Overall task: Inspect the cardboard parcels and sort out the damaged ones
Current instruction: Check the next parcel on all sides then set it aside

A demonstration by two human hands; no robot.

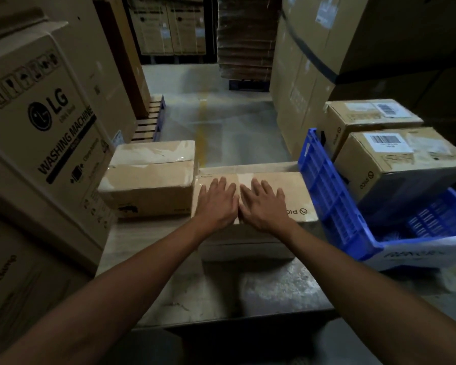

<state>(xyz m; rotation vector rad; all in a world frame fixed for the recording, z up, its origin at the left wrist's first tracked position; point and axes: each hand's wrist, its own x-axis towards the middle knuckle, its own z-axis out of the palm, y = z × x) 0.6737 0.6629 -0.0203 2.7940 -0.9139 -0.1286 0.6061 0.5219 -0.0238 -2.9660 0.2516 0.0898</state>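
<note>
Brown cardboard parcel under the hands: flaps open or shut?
Shut. The brown cardboard parcel has flat flaps taped along the seam, under the left hand and right hand.

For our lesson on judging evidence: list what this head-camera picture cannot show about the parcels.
Head view only.
- Centre parcel: taped seam partly covered by left hand and right hand.
- Its underside and far side: turned away.
- Near right parcel: barcode label too small to read.
- Blue crate: interior dark, partly behind that parcel.

Dim overall, warm brown cast. Brightest on the floor (221, 114) beyond the tabletop's (282, 280) far edge; pale glare patch toward its near edge. Deep shadow below that edge. Wide-angle bowing at the margins; soft, smeared detail throughout.
</note>
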